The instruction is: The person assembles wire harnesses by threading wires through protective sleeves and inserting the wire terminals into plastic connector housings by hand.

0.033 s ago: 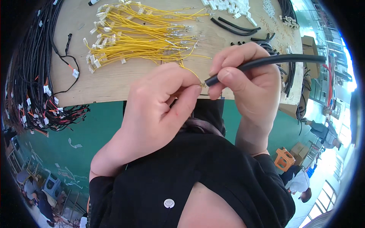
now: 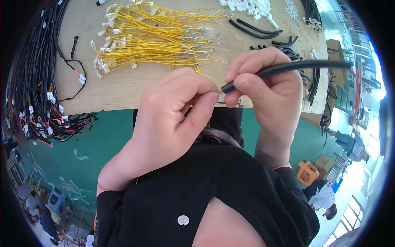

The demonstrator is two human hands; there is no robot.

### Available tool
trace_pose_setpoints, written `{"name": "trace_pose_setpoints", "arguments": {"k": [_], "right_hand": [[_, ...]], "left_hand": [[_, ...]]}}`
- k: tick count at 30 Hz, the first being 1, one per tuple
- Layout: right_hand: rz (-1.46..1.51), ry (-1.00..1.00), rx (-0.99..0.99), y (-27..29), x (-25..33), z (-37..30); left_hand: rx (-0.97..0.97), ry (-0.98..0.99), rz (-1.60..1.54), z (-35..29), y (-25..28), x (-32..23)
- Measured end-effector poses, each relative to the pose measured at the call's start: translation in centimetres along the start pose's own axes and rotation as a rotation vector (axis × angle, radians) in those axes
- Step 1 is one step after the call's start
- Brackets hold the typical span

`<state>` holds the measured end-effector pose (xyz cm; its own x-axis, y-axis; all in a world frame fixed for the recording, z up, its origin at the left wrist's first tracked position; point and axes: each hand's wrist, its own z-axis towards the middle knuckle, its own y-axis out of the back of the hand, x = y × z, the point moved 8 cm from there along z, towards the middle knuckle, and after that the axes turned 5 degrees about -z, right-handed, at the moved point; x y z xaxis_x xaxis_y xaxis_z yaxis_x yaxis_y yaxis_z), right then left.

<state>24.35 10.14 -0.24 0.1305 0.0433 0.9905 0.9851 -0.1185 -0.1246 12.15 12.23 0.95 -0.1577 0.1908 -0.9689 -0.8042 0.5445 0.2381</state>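
My left hand [image 2: 168, 113] is closed, thumb and forefinger pinching a yellow wire [image 2: 209, 77] close to its metal terminal tip. My right hand [image 2: 277, 96] is closed around a short black tube [image 2: 310, 64], which runs out past the fingers to the right. The tube's near end meets the wire tip between the two hands; whether the tip is inside the tube is too small to tell. Beyond my hands lies a spread of yellow wires [image 2: 152, 35] with clear connectors at their left ends and bare metal terminals at the right.
Black cable bundles with white connectors [image 2: 35, 74] hang over the left side of the wooden table [image 2: 123, 92]. White connector housings [image 2: 251, 7], loose black tubes [image 2: 255, 31] and small clear parts [image 2: 291, 9] lie at the back right. An orange stool [image 2: 307, 173] stands on the floor.
The black tube and my right fingers have shifted very slightly left, toward the wire tip. My left hand stays in place.
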Motion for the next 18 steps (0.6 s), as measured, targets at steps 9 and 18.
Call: {"name": "trace_pose_setpoints", "arguments": {"k": [9, 18], "right_hand": [[0.259, 0.083, -0.1, 0.1, -0.8, -0.5], [0.189, 0.064, -0.084, 0.5, -0.6, -0.7]], "left_hand": [[-0.17, 0.107, -0.239, -0.7, -0.1, 1.8], [-0.057, -0.013, -0.003, -0.5, -0.2, 1.0]]}}
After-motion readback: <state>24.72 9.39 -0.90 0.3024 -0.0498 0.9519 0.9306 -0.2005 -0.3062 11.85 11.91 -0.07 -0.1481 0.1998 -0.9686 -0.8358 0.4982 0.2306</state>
